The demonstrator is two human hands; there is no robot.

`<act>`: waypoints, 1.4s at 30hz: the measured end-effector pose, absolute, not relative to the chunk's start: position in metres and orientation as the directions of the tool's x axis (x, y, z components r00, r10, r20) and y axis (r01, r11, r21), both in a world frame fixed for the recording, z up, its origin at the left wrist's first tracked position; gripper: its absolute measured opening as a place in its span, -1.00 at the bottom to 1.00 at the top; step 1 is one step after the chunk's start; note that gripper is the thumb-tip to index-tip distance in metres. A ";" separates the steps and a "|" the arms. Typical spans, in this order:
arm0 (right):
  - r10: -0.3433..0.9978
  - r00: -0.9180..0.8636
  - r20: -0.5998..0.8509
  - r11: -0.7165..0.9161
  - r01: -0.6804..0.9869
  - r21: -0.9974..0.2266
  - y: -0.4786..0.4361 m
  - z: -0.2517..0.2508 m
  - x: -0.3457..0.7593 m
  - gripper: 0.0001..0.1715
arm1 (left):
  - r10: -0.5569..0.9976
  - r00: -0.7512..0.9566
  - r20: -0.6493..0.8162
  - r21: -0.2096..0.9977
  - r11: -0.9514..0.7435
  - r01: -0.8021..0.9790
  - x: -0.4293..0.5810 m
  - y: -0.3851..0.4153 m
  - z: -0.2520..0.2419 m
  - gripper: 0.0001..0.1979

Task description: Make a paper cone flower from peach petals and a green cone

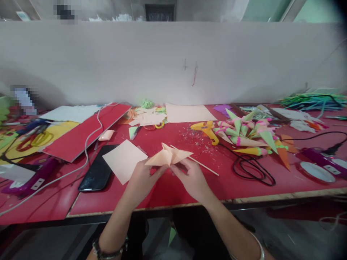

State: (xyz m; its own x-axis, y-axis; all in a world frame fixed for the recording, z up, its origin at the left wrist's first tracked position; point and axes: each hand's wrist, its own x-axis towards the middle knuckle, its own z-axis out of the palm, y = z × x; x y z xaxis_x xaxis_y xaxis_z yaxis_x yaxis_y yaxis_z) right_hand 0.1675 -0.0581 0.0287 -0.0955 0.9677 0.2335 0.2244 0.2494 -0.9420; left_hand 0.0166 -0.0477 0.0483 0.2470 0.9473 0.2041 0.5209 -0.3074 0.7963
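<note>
Between my two hands is a piece of folded peach paper [170, 155], with pointed flaps spreading left and right and one standing up. My left hand [145, 178] pinches its lower left side near the middle. From the other side my right hand [189, 177] grips it, thumb close to the left thumb; the fingers behind the paper are partly hidden. A flat square of peach paper [123, 159] lies left of my left hand, overlapping a black phone [97, 169]. A thin wooden stick [207, 168] rests on the red table behind and right of my right hand.
A yellow glue gun [204, 129] with a coiled black cord [255, 169] lies to the right, beside a pile of coloured paper cones [246, 130]. Purple power strips [322, 159] sit at both sides. A white cable [89, 141] crosses a red board [84, 135] at left.
</note>
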 end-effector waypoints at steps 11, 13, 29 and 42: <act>0.919 -0.218 0.328 0.388 0.360 -0.849 -0.059 0.032 0.172 -0.80 | 0.913 0.315 0.260 0.789 -0.389 0.476 0.016 -0.052 0.043 -0.79; 0.913 -0.224 0.341 0.402 0.352 -0.845 -0.059 0.032 0.172 -0.79 | 0.895 0.354 0.273 0.788 -0.419 0.450 0.019 -0.054 0.046 -0.73; 0.938 -0.028 0.345 0.345 0.153 -0.926 -0.063 0.035 0.168 -0.86 | 0.960 0.169 0.223 0.924 -0.263 0.276 0.028 -0.052 0.048 -0.81; 0.959 0.106 0.263 0.260 0.044 -0.965 -0.060 0.033 0.170 -0.84 | 0.939 0.282 0.199 0.929 -0.272 0.251 0.025 -0.052 0.049 -0.73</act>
